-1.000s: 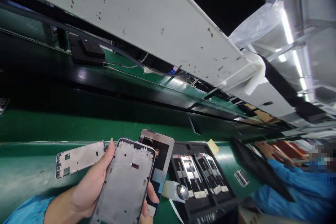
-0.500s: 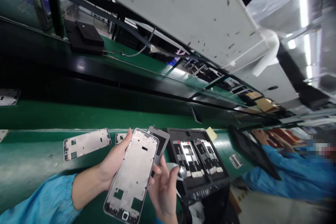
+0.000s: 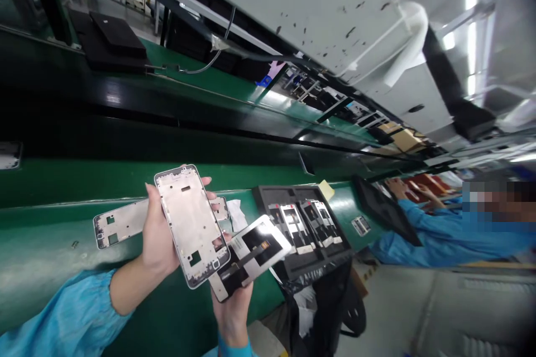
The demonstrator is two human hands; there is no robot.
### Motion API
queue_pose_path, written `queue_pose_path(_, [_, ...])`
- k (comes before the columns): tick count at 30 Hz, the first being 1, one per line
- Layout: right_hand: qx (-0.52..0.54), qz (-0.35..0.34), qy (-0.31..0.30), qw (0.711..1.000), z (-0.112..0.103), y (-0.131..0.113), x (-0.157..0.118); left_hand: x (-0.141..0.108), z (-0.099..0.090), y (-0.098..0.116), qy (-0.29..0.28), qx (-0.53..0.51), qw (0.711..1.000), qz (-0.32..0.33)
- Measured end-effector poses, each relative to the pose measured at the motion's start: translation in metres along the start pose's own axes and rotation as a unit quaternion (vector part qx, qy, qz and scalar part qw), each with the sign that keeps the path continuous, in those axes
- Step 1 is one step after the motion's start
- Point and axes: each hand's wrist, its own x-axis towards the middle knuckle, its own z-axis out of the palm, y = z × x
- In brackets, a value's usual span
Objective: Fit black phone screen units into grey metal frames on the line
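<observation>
My left hand [image 3: 158,237] is wrapped round a silver phone frame [image 3: 188,217], its thumb on the left edge and fingertips showing past the right edge. Lower and to the right, my right hand [image 3: 235,307] grips a phone screen panel [image 3: 253,251] from below, its white and black back with a flex cable facing up. The panel's left end lies close to the frame's lower corner; whether they touch I cannot tell. Behind my left hand, another phone frame [image 3: 125,222] lies on the green bench [image 3: 37,240]. A further frame [image 3: 221,208] shows partly behind the held one.
A black foam tray [image 3: 268,198] with several phone panels stands right of my hands. Beyond it are a yellow note [image 3: 326,189], a small part [image 3: 360,226] and a black tray [image 3: 387,209]. A co-worker's blue sleeve [image 3: 412,217] is at the right. A black bag [image 3: 326,312] hangs below.
The frame in my left hand has moved up and left and tilts the other way. The screen panel has come out from behind it and now shows its back in my right hand.
</observation>
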Motion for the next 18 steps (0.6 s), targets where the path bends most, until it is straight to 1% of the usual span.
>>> queue_pose_path(2, [-0.048, -0.07, -0.003, 0.996, -0.001, 0.006, -0.011, -0.001, -0.006, -0.001, -0.016, 0.022, 0.999, 0.04])
queue_pose_path(4, [-0.114, -0.114, 0.008, 0.987, 0.002, 0.01, -0.02, -0.001, -0.017, -0.004, -0.061, 0.052, 0.994, 0.077])
queue_pose_path(7, [-0.174, -0.156, 0.057, 0.971, 0.011, 0.014, -0.029, 0.001, -0.031, -0.008, -0.138, 0.076, 0.983, 0.095])
queue_pose_path(8, [-0.179, -0.167, 0.068, 0.967, 0.014, 0.014, -0.032, 0.001, -0.034, -0.009, -0.16, 0.076, 0.98, 0.097])
queue_pose_path(10, [-0.184, -0.183, 0.071, 0.963, 0.02, 0.013, -0.034, 0.0, -0.033, -0.01, -0.189, 0.07, 0.973, 0.108])
queue_pose_path(12, [-0.189, -0.196, 0.054, 0.961, 0.025, 0.012, -0.035, -0.003, -0.028, -0.013, -0.188, 0.064, 0.972, 0.127])
queue_pose_path(14, [-0.199, -0.207, 0.036, 0.957, 0.028, 0.009, -0.033, -0.007, -0.021, -0.019, -0.157, 0.053, 0.975, 0.149])
queue_pose_path(16, [-0.195, -0.226, 0.042, 0.953, 0.028, 0.008, -0.029, -0.012, -0.017, -0.025, -0.129, 0.043, 0.978, 0.16])
queue_pose_path(18, [-0.183, -0.241, 0.061, 0.951, 0.024, 0.007, -0.022, -0.014, -0.017, -0.029, -0.12, 0.044, 0.98, 0.15])
